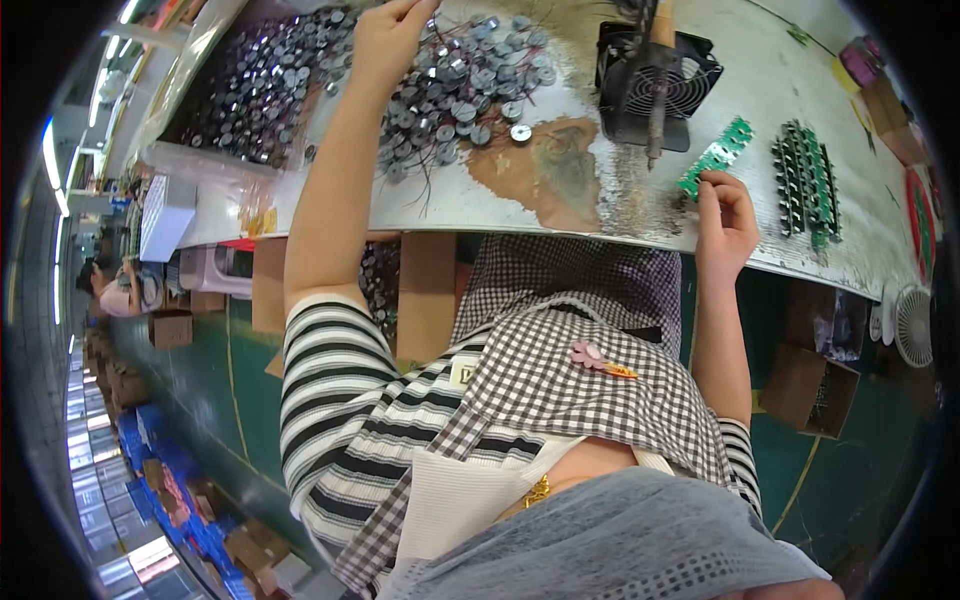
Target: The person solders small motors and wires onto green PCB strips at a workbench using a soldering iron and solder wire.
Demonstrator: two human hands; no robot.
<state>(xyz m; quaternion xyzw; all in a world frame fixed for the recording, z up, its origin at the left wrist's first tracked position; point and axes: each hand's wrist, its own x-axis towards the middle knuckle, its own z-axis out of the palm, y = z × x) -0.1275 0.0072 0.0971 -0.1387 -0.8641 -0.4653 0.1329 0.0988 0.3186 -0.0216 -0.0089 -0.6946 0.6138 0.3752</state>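
My left hand (390,42) reaches to the far left over a heap of small round metal motors (463,92) with thin wires. Its fingers are closed together at the top edge of the view, and what is between them cannot be made out. Close to the near table edge on the right, my right hand (727,222) pinches the lower end of a green circuit board strip (722,155). The strip lies tilted on the table. To its left a soldering iron (656,115) points tip down in front of a black fan (690,78).
More motors (250,95) fill a plastic-lined area at the far left. Several green board strips (805,185) stand in rows at the right. A brown stained patch (540,170) marks the tabletop. Cardboard boxes (810,390) and a small white fan (912,325) are at the right.
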